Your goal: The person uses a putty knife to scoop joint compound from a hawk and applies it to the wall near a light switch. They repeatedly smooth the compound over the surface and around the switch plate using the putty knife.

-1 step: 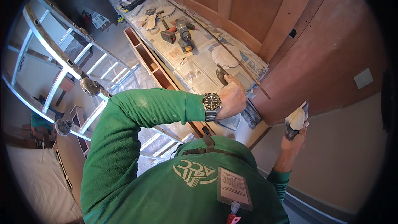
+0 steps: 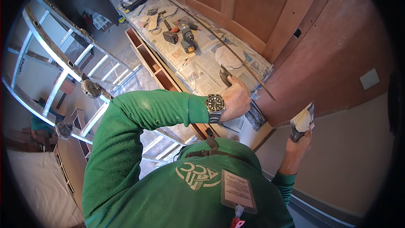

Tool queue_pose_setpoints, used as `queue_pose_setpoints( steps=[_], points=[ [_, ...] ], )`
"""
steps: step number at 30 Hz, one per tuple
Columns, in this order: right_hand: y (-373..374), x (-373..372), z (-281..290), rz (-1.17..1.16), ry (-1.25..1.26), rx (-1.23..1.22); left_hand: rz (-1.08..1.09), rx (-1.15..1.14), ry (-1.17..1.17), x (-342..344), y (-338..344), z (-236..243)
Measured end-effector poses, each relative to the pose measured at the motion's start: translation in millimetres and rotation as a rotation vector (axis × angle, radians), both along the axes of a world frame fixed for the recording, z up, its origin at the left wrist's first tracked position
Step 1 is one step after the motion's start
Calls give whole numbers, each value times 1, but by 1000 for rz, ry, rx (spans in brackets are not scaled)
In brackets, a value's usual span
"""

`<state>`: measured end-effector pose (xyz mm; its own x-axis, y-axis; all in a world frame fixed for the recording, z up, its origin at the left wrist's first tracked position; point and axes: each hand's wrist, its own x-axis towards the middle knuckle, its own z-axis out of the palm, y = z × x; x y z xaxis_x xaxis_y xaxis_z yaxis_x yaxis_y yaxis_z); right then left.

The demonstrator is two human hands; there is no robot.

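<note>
Room: we look past brown wood panels (image 2: 249, 12) on the far side, a curved brown wall panel (image 2: 333, 55) at right and a metal ladder (image 2: 52, 47) at left.
Bench: newspaper (image 2: 203, 80) covers it; a drill (image 2: 185, 31) and a loose battery (image 2: 170, 37) lie toward the far end, while a long wooden strip (image 2: 254, 76) runs along the right, across a pale round sheet (image 2: 227, 55).
Left hand: our left hand (image 2: 236, 100) has its fingers curled tight around a dark knife (image 2: 225, 75), whose blade points far over the newspaper; we cannot tell whether it touches.
Right hand: our right hand (image 2: 299, 143), well apart on the right, grips a wide blade (image 2: 311, 109), fingers wrapped at its near end.
Paste: a cream lump (image 2: 302, 121) sits on the wide blade, none of it clearly seen on the knife.
Step in hand: we judge this to be paste work, with the wide blade as carrier and the knife as the smaller tool.
Next move calls for: in our judgement, a steady right wrist so the lump stays put, and a knife kept clear of the strip.
</note>
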<state>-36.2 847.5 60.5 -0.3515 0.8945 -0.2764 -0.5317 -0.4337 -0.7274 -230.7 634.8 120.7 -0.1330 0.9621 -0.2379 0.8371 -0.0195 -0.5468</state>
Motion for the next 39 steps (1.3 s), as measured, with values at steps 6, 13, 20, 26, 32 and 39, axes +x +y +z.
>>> queue_pose_setpoints(
  steps=[6, 13, 20, 26, 32, 39],
  points=[
    [-11, -4, 10, -9, 22, -14, 4, 179, -137, -6, -3, -7],
    [-11, -9, 14, 143, 215, 154, 619, 771, -1682, -25, -10, -14],
    [-37, -23, 59, 190, 256, 243, 792, 1049, -3105, 21, -5, -25],
    [-72, -37, 76, 215, 260, 316, 657, 1337, -3032, 53, 15, -25],
    [-85, -13, 30, 189, 1, 819, 632, 1401, -2999, 57, 17, -24],
    [-82, 5, 55, 308, -233, 1503, 693, 1361, -3061, 48, 9, -19]
  ],
)
